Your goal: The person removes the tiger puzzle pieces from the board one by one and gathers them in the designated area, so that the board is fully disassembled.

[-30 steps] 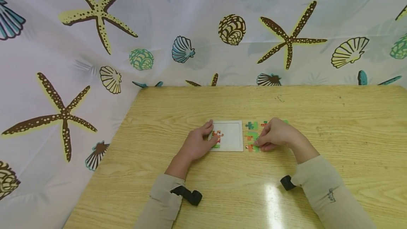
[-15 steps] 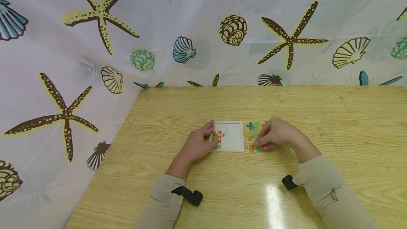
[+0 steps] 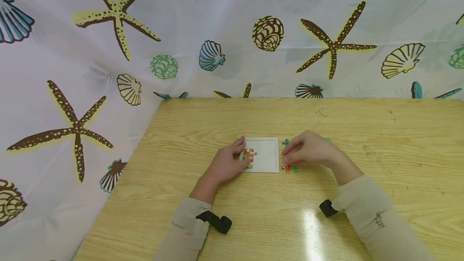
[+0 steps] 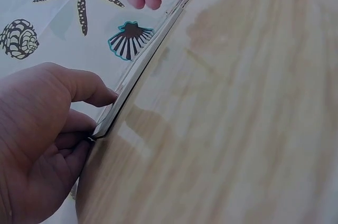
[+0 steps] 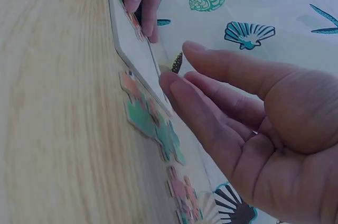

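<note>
My left hand [image 3: 229, 162] grips the left side of a white puzzle tray [image 3: 268, 168], thumb over its near left part. In the left wrist view that hand [image 4: 50, 123] holds the tray's corner, and the tray [image 4: 140, 71] shows edge-on. Orange joined puzzle pieces [image 3: 250, 154] lie inside the tray at its left, partly under the thumb. Just right of the tray, my right hand [image 3: 308, 150] hovers over loose pieces. The right wrist view shows this hand [image 5: 248, 108] with thumb and fingertips apart and nothing between them, beside orange-and-green pieces [image 5: 153, 115].
Loose pieces stay visible around the right hand: a green one [image 3: 286, 142] behind it, an orange-and-green one [image 3: 290, 169] in front. More pieces [image 5: 185, 197] lie farther right. A wooden table [image 3: 268, 212] carries everything, and a shell-print cloth [image 3: 232, 31] hangs behind and at left.
My right hand has left the near orange-and-green piece, moving slightly left and back so that piece shows more fully. The left hand keeps its hold on the tray.
</note>
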`<action>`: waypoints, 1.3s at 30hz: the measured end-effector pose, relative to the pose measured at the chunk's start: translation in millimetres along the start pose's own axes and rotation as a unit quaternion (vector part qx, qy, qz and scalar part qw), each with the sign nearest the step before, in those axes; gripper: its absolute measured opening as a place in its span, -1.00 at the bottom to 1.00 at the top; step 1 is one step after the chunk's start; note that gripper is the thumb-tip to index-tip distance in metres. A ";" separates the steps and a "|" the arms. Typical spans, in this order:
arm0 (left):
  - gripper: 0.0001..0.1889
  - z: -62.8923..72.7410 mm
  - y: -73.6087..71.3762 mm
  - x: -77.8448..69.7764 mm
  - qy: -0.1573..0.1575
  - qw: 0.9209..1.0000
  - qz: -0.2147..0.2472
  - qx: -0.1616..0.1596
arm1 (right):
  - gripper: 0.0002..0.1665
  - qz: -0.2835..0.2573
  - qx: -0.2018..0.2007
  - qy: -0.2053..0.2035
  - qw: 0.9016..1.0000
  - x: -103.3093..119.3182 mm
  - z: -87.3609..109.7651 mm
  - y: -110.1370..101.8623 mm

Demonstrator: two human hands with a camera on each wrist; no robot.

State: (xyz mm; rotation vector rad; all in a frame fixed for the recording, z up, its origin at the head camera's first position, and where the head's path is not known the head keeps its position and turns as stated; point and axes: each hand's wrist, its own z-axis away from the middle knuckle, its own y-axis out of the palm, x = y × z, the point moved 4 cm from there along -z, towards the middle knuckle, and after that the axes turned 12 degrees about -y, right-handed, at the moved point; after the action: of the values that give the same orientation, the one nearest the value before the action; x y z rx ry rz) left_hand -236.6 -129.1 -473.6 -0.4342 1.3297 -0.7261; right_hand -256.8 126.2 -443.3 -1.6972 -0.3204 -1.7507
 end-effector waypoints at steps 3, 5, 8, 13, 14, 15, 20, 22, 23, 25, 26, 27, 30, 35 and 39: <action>-0.35 -0.1 -1.7 0.4 -0.006 1.000 -0.009 -0.004 | -0.66 -0.003 -0.001 -0.013 1.000 -0.2 -7.0 7.3; -0.35 0.2 -2.9 0.0 -0.008 1.000 -0.013 -0.008 | -0.66 -0.001 -0.001 -0.020 1.000 0.5 -11.6 12.5; -0.34 0.1 -3.4 -1.5 -0.007 1.000 -0.013 -0.007 | -0.67 0.005 -0.010 -0.021 1.000 2.1 -16.6 18.4; -0.34 1.1 -2.9 -4.1 -0.008 1.000 -0.019 0.001 | -0.68 0.012 -0.023 -0.017 1.000 4.4 -22.0 25.4; -0.34 1.3 -2.9 -4.4 -0.009 1.000 -0.020 0.001 | -0.67 0.013 -0.026 -0.016 0.999 4.8 -23.1 26.4; -0.34 1.3 -2.7 -4.5 -0.009 1.000 -0.020 0.002 | -0.67 0.012 -0.028 -0.015 0.999 5.6 -23.9 27.5; -0.34 0.7 -1.8 -3.8 -0.005 1.000 -0.020 0.006 | -0.65 0.014 -0.041 -0.005 0.999 5.3 -29.1 31.6; -0.34 0.6 -1.3 -3.1 -0.003 1.000 -0.020 0.008 | -0.65 0.019 -0.044 -0.008 0.999 4.3 -31.4 32.9; -0.34 0.5 -1.0 -2.7 -0.003 1.000 -0.020 0.009 | -0.66 0.023 -0.046 -0.010 0.999 4.0 -32.4 33.5; -0.34 0.8 -0.7 -2.9 -0.003 1.000 -0.021 0.010 | -0.65 0.027 -0.048 -0.011 0.998 3.4 -34.2 34.3; -0.34 1.1 -0.7 -3.2 -0.003 1.000 -0.021 0.011 | -0.65 0.033 -0.049 -0.014 0.998 3.1 -34.9 34.6; -0.33 1.4 -0.6 -3.7 -0.003 1.000 -0.021 0.012 | -0.65 0.037 -0.049 -0.016 0.998 3.1 -35.5 34.9; -0.33 2.0 -0.7 -4.8 -0.003 1.000 -0.021 0.015 | -0.64 0.043 -0.052 -0.018 0.998 3.0 -37.1 35.4; -0.33 1.3 -0.6 -4.5 -0.003 1.000 -0.023 0.014 | -0.65 0.040 -0.056 -0.020 0.997 4.1 -40.5 38.1; -0.32 0.4 0.2 -3.7 -0.006 1.000 -0.025 0.014 | -0.67 0.028 -0.063 -0.015 0.998 5.6 -43.0 41.3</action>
State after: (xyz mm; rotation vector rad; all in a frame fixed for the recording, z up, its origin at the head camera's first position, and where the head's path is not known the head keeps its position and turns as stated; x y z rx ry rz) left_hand -236.4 -126.4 -471.0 -0.4504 1.2998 -0.7808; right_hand -265.3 67.9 -454.4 -1.8048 -0.1774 -1.7376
